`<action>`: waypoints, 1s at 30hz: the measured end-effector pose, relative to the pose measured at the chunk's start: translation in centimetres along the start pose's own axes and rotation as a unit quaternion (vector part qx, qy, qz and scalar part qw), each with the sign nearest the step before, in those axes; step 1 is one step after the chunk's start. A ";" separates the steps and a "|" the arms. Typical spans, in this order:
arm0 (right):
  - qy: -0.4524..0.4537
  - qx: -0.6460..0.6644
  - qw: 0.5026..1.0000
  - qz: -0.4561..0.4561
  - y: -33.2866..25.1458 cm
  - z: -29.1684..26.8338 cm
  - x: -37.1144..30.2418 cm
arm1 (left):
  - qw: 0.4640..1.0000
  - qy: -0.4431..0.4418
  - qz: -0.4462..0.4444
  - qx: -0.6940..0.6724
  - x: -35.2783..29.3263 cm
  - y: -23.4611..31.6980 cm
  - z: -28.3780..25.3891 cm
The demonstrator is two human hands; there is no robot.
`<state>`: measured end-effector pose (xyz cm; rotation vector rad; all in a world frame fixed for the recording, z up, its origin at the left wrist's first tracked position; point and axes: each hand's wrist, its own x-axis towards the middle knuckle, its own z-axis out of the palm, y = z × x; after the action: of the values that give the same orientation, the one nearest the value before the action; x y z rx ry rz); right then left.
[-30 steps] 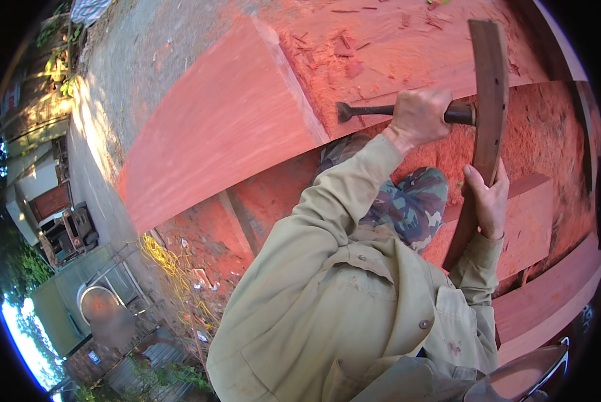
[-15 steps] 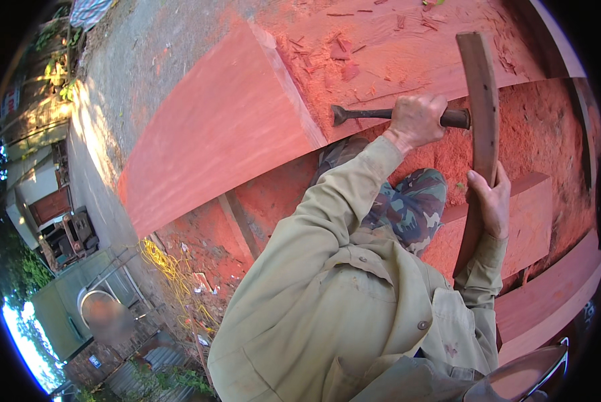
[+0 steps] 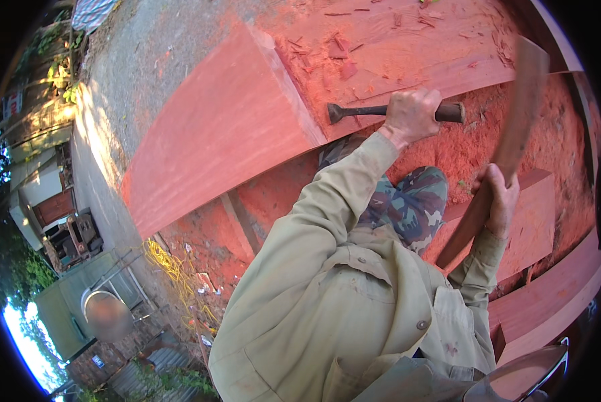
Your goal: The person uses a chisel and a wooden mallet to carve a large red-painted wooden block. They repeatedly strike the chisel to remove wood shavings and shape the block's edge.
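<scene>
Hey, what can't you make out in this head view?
All in the head view:
Chisel: mid-handle hidden inside the left hand; edge sharpness too small to judge.
Wooden bar: gripped stretch hidden by the right hand.
Camouflage trousers: partly hidden by the left sleeve.
Glossy object: cut off at bottom.

Grips in the bare left hand (image 3: 411, 118) a dark metal chisel (image 3: 367, 110); holds in the bare right hand (image 3: 501, 195) a long, curved bar of brown wood (image 3: 516, 120), apart from the chisel. Points the chisel toward a flat, reddish wooden slab (image 3: 223, 130). Wears a khaki buttoned shirt (image 3: 340, 301) and camouflage trousers (image 3: 417, 204).
</scene>
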<state>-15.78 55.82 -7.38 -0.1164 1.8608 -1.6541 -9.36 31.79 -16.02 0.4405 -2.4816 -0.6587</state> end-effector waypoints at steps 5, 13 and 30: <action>-0.123 -0.160 0.979 0.009 1.1 1.1 -0.2 | 1.000 -0.025 0.014 -0.001 -0.4 -1.0 -1.0; 0.014 -0.020 1.000 0.015 0.9 -1.4 -1.0 | 0.999 -0.020 0.037 -0.015 -1.1 2.3 -3.8; 0.058 -0.011 0.998 -0.012 0.3 -2.8 -4.4 | 0.997 -0.039 0.043 -0.056 -3.3 3.9 -1.6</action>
<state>-13.66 60.32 -5.88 -0.0538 1.9704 -1.6893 -6.40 35.88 -14.08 0.2693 -2.5057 -0.7889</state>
